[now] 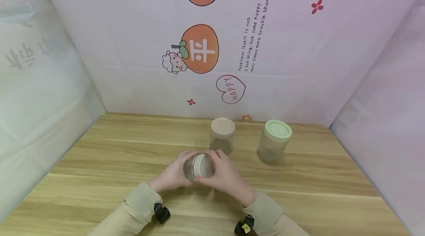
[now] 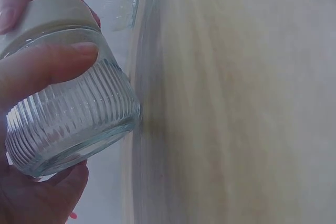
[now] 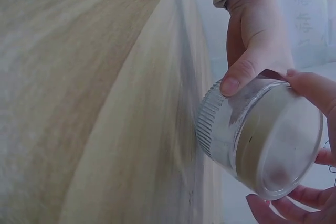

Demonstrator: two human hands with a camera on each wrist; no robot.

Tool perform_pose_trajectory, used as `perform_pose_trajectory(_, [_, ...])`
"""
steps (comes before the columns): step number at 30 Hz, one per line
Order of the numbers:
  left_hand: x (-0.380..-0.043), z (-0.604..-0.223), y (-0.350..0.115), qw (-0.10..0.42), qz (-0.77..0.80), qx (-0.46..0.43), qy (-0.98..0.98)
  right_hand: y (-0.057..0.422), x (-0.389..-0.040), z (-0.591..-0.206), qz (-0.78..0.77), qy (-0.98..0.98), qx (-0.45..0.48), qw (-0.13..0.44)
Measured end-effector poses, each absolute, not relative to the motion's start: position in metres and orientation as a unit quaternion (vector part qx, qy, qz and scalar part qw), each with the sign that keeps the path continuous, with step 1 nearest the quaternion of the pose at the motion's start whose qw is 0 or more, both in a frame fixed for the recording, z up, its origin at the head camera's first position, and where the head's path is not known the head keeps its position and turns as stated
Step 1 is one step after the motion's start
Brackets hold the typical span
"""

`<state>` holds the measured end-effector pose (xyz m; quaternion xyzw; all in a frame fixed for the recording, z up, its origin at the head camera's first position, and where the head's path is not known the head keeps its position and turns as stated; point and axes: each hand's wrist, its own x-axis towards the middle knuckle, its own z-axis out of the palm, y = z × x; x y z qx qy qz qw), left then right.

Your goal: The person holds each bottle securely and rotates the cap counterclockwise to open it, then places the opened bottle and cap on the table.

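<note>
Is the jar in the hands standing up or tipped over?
Tipped over: the jar is sideways between the left hand and right hand, its lid facing the right.

From the head, the worktop (image 1: 99, 177), left wrist camera (image 1: 161, 214) and right wrist camera (image 1: 241, 228) were viewed forward and down, from farthest off. From each wrist, the jar (image 2: 73, 108) was faced close up, its ribbed side towards the left wrist view and its lidded end (image 3: 286, 140) towards the right, with the worktop turned sideways. The jar was shared by all three views.
</note>
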<state>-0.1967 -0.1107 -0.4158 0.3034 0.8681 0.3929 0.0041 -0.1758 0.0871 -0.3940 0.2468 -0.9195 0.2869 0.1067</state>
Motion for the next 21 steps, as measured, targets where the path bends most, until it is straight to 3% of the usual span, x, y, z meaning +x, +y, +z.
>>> perform_pose_trajectory(21, [-0.1947, -0.4164, -0.1131, 0.001, 0.403, 0.287, 0.869, 0.0902, -0.176, -0.396, 0.288, -0.894, 0.309, 0.15])
